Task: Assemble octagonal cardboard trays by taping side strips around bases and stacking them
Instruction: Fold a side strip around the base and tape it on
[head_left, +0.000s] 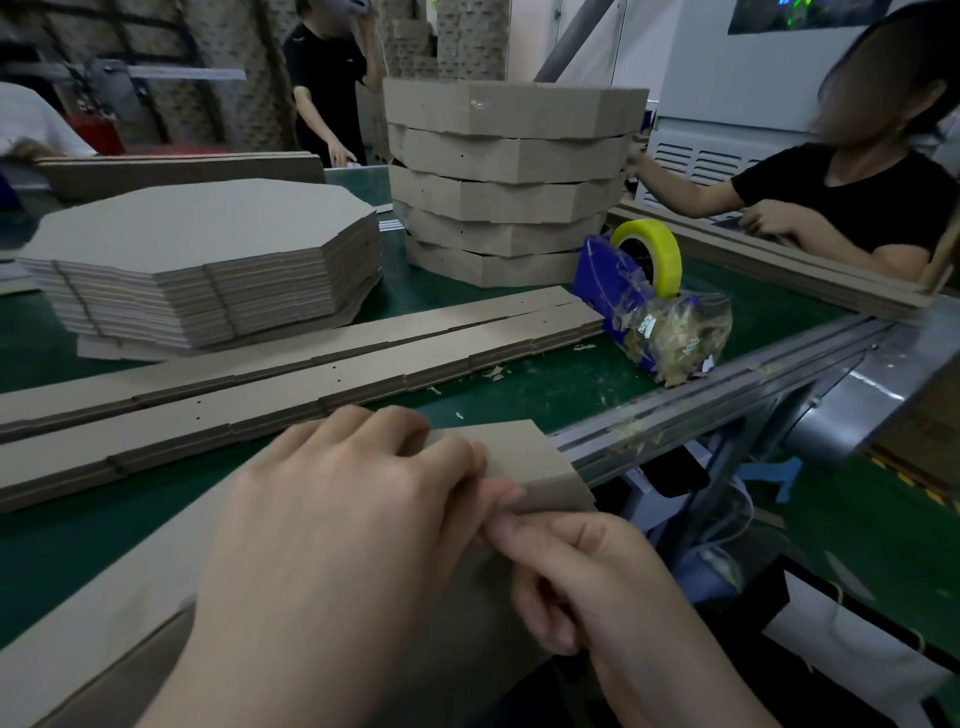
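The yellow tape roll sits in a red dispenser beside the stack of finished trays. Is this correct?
Not quite. The head view shows the dispenser is blue, not red. The rest holds: the yellow tape roll sits in it, beside the stack of finished trays.

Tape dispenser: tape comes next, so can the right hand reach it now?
Probably yes: the tape dispenser sits ahead of the right hand with only green mat between, though that hand pinches the cardboard piece and must let go first.
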